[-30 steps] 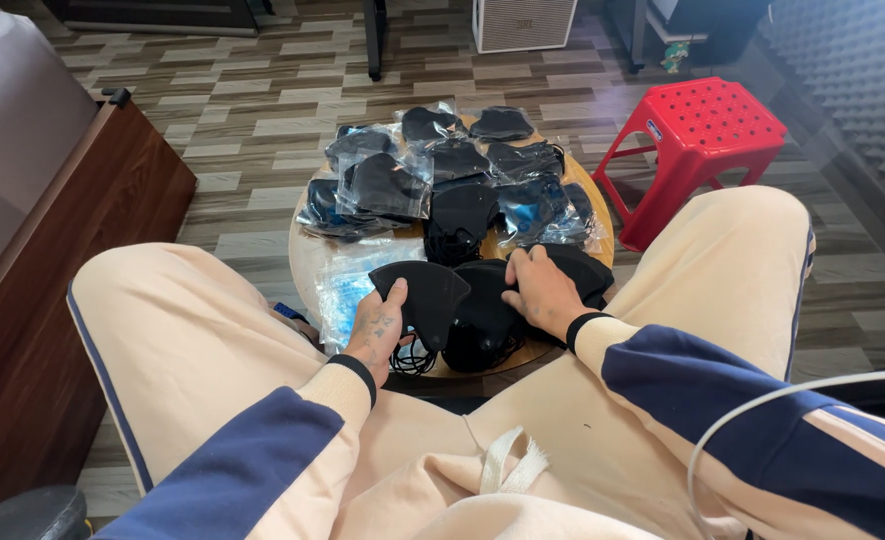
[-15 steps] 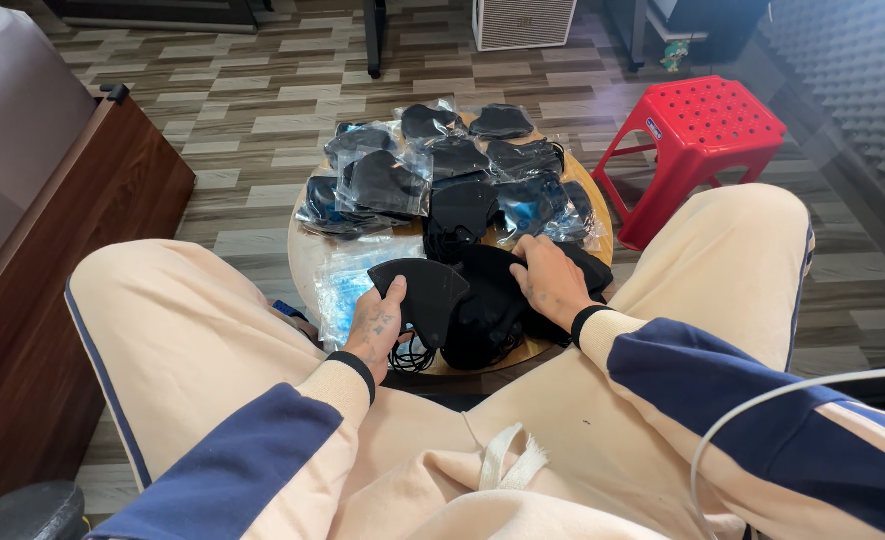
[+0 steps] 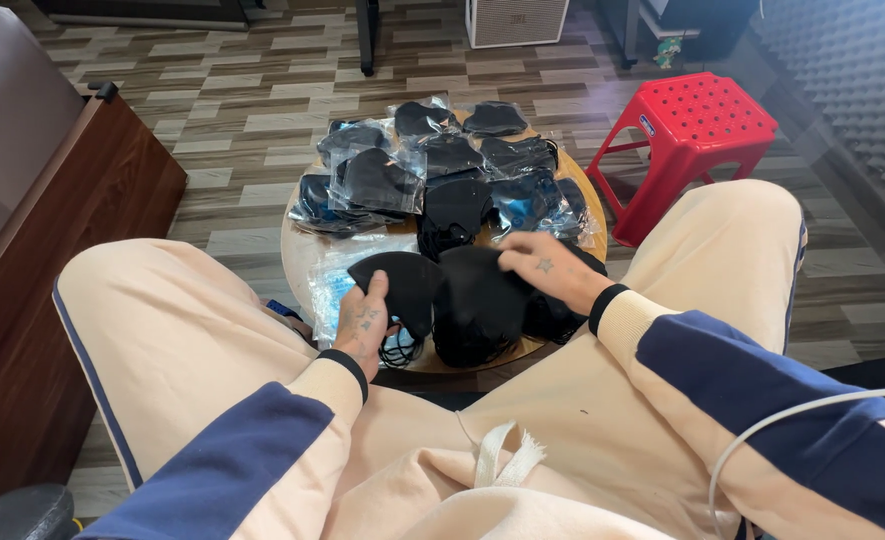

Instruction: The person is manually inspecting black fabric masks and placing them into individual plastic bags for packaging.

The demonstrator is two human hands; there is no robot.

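My left hand grips a black face mask by its edge while my right hand rests fingers-spread on loose masks atop the round worktop.

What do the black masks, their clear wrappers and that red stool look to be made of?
The black mask in the left hand looks like soft matte fabric: it folds and shows no shine. The clear wrappers seem to be thin glossy plastic film, crinkled and glinting. The red stool appears to be moulded hard plastic, smooth, with a perforated seat.
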